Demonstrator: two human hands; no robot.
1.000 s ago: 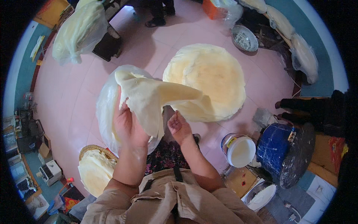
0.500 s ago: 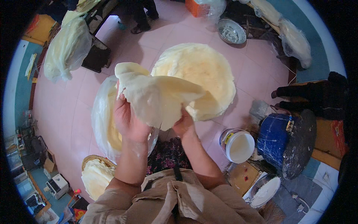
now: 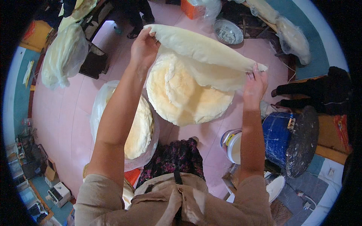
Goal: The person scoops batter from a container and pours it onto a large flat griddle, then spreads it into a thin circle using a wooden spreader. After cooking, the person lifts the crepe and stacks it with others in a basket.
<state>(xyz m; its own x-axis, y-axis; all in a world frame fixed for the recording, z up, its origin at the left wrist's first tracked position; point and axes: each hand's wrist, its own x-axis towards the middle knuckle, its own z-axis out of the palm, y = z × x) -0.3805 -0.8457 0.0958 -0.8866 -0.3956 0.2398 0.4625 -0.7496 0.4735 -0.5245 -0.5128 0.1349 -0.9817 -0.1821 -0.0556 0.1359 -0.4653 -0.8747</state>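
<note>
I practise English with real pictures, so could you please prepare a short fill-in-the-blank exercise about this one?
1. Of the left hand and right hand, the ____ appears higher in the picture.
2. The number of hands holding the pale sheet is ____.
3. The side of the drum is coloured ____.

Missing words: left; two; blue.

One left hand (image 3: 144,51), one right hand (image 3: 255,83): person's hands total two. Lifted sheet (image 3: 200,47): one. One bare round stack (image 3: 188,103), one bagged stack (image 3: 140,132): two stacks in plain sight. Metal bowl (image 3: 228,33): one. Bucket (image 3: 235,148): one. Blue drum (image 3: 276,132): one. Orange box (image 3: 188,9): one. White machine (image 3: 59,193): one.
</note>
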